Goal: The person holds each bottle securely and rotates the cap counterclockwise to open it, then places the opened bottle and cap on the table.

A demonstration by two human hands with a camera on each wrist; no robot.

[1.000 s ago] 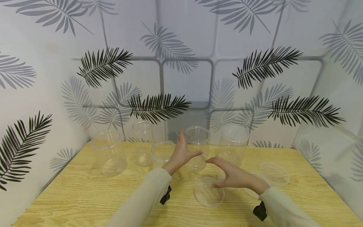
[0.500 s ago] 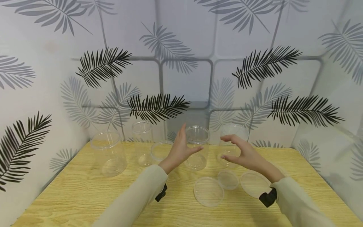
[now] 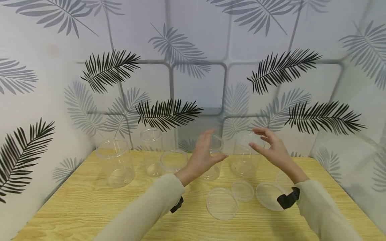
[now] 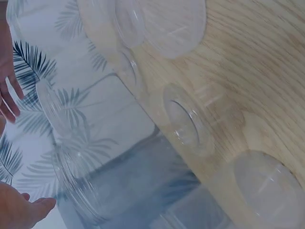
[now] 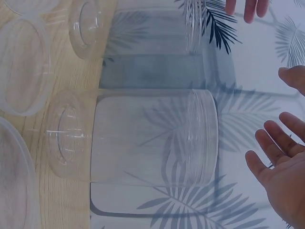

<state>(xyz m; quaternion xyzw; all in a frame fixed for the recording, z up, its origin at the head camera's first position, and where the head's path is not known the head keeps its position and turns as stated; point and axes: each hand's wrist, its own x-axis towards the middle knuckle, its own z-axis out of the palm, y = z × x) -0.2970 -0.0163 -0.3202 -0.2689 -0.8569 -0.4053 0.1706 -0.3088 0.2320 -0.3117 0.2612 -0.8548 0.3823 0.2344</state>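
Observation:
My left hand (image 3: pixel 200 159) is held in front of the clear middle jar (image 3: pixel 216 144), fingers straight and thumb spread, holding nothing. It partly hides that jar in the head view. At the rim of the clear right jar (image 3: pixel 245 164) hovers my right hand (image 3: pixel 272 149), its fingers and thumb parted around nothing. The right wrist view shows a gap between this hand (image 5: pixel 286 171) and the upright jar (image 5: pixel 147 138). The right jar's top looks milky; whether a lid sits on it I cannot tell.
More clear jars stand to the left: a wide one (image 3: pixel 116 164), a narrow one (image 3: pixel 151 150) and a front one (image 3: pixel 173 160). Flat clear round lids lie at front right: one large (image 3: pixel 222 204), one small (image 3: pixel 242 190), another (image 3: pixel 268 197), and one partly behind the right forearm (image 3: pixel 283 180).
My right hand has risen from above the lids to beside the right jar's rim, moving back and right. My left hand has shifted slightly right, across the middle jar.

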